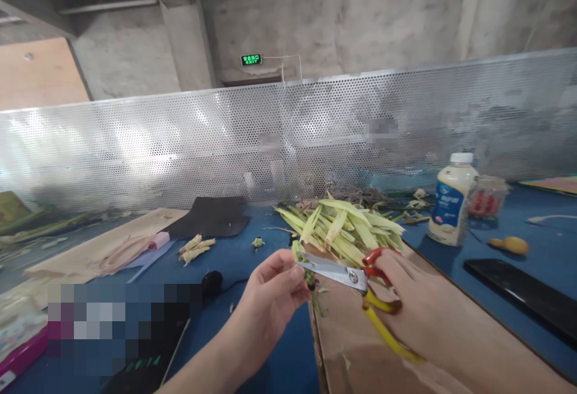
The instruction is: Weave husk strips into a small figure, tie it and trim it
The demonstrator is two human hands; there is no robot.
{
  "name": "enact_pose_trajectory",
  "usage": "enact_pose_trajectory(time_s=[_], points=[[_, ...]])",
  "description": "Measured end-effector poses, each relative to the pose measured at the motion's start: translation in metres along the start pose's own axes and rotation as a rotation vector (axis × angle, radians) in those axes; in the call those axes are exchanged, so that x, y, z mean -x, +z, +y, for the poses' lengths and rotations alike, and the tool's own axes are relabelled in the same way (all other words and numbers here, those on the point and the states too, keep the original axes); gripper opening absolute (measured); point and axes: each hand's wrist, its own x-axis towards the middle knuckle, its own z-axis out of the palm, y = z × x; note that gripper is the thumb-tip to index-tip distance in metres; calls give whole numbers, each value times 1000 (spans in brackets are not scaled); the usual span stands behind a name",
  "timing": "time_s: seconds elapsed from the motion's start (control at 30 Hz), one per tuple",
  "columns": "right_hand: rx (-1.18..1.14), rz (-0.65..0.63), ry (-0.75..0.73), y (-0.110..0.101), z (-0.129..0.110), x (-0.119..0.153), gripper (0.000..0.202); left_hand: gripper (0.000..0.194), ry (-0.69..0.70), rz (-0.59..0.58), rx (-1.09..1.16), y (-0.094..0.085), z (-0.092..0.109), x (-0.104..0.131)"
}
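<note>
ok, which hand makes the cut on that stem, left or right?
Right, probably. The right hand already holds the scissors, blades at the green stem. The left hand pinches that stem, steadying it.

Two hands, left (270, 292) and right (406, 298); one pair of scissors (347, 275); one bottle (452, 206); one phone (523, 298); one heap of green leaf strips (347, 225)

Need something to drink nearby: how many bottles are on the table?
1: a white bottle stands right of the leaf pile, by the mesh screen. Others may be hidden.
</note>
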Motion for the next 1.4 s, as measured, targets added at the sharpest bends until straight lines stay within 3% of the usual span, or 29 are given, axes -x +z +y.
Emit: enact_pose_trajectory(time_s=[0.47,0.7,0.9,1.03,1.4], points=[[96,36,-144,-5,1,-4,13,7,9,-2,-7,-5,-4,-1],[32,28,-18,-5,-3,-4,18,8,3,1,-12,-4,-5,0],[89,55,-114,-4,0,-4,17,9,2,7,-16,-5,-4,0],[49,74,-43,-5,-1,-5,14,10,2,13,-11,-6,-4,-1],[68,59,-73,-7,-3,-6,12,12,7,-47,-20,-4,-5,-2]])
